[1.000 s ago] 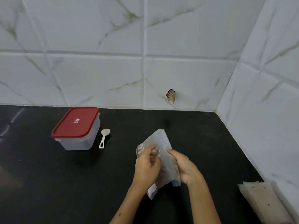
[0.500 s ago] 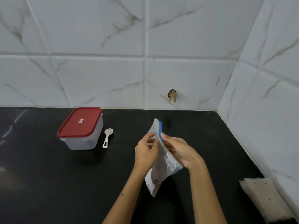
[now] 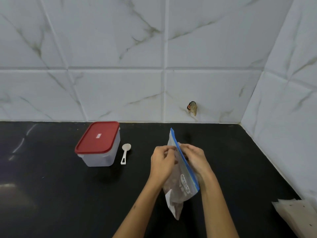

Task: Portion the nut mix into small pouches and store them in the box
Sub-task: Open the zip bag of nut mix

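Countertop (image 3: 51,194) black, backed by white marbled tiles. Box (image 3: 101,152) with red lid shut stands on it, the landmark. Zip bag (image 3: 181,182) of nut mix is held up, well right of box, blue zip edge uppermost. Left hand (image 3: 163,162) and right hand (image 3: 195,157) pinch its top from opposite sides. Pouch stack (image 3: 298,213) lies far right of box. White spoon (image 3: 125,153) lies just right of box.

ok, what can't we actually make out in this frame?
Head view only:
- zip bag contents: blurred behind cloudy plastic; seal state hidden by the left hand and right hand.
- box contents: hidden under the red lid.
- pouch stack: cut off by the right and bottom edges.
- lid label: too small to read.
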A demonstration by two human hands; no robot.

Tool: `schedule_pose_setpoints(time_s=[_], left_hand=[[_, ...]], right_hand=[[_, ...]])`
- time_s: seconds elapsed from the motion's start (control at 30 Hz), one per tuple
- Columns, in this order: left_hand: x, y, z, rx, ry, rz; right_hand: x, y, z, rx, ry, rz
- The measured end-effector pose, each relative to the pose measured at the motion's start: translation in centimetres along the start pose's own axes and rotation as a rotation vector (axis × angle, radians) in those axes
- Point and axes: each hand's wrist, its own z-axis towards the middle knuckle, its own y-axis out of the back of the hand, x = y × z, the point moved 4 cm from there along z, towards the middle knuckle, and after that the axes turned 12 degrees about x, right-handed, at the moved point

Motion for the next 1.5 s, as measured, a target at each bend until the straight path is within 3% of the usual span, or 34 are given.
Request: schedule_pose_setpoints(time_s=[0.5,0.73,1.07,1.27,1.5], left_hand=[[0.8,2.4,0.9,0.028,0.096,-0.334],[0.8,3.2,2.0,-0.009,0.078,-0.122],[0.9,2.8,2.3,0.051,0.118,-0.055],[0.4,3.2,1.9,0.118,0.037,0.063],[-0.4,3.5,1.5,0.006,-0.016,0.257]], right_hand=[[0.2,-2.2,-0.5,-0.103,0.133,-0.003],[1.5,-2.6,0.1,-0.204,0.169,-0.367],[0.6,-3.2,0.6,-0.156,0.123,-0.392],[0.8,-3.5,0.5,-0.091,0.166,-0.416],[1.7,-3.6,-0.4,-0.206,0.238,-0.585]])
